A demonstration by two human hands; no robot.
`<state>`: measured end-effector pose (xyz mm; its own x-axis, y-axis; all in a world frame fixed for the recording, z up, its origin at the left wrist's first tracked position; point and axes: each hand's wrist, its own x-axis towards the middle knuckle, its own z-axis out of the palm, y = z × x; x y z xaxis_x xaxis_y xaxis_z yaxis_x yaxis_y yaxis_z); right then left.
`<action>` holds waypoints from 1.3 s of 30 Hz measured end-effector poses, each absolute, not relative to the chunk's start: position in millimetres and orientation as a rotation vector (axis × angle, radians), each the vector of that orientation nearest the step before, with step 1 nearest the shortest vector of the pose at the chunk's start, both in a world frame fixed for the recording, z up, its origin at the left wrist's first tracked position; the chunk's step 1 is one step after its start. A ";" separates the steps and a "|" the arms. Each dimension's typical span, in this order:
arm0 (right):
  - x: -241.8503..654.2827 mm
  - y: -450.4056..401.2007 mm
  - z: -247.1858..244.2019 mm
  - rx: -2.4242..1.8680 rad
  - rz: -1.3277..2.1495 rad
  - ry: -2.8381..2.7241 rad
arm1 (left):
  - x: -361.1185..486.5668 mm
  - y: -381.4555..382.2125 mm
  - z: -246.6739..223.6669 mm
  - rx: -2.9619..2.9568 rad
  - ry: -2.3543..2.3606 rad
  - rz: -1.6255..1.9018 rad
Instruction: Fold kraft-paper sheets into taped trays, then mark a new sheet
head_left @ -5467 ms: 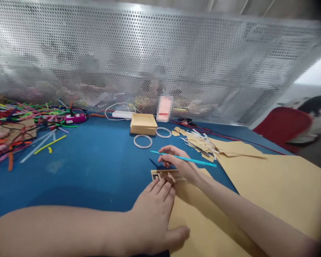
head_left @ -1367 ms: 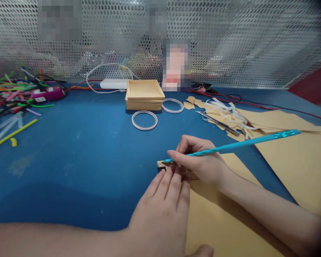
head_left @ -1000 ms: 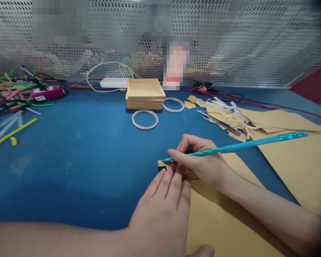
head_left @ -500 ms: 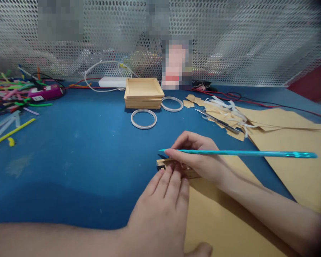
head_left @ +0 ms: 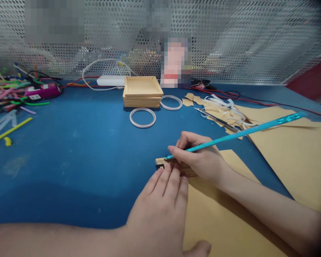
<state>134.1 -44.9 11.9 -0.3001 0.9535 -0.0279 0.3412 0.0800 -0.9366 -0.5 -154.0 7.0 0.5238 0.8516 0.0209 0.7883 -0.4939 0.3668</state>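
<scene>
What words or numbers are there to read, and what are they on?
I can't read any.
White labels on the purple device: dark marks, too blurred.
Strip under the left hand: marks too small to read.

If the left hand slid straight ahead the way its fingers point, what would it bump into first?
For the left hand, probably the turquoise pencil near its tip, or the right hand holding it, just ahead; depth makes the order hard to tell.
</scene>
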 end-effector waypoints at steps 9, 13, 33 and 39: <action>135.8 -45.6 10.3 -1.318 1.237 -1.711 | -0.7 -154.6 6.9 2.474 1.370 0.330; 135.7 -45.5 10.1 -1.301 1.249 -1.698 | -0.8 -154.5 7.7 2.476 1.374 0.317; 133.4 -44.2 16.8 -1.268 1.278 -1.670 | -1.4 -152.5 11.6 2.468 1.361 0.291; 134.9 -44.3 11.5 -1.302 1.137 -1.716 | -0.8 -152.9 7.9 2.499 1.363 0.343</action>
<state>134.9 -44.3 11.5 -0.2578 0.9660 0.0174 0.3603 0.1128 -0.9260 -0.8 -152.9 7.9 0.5281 0.8458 0.0754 0.7810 -0.5187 0.3480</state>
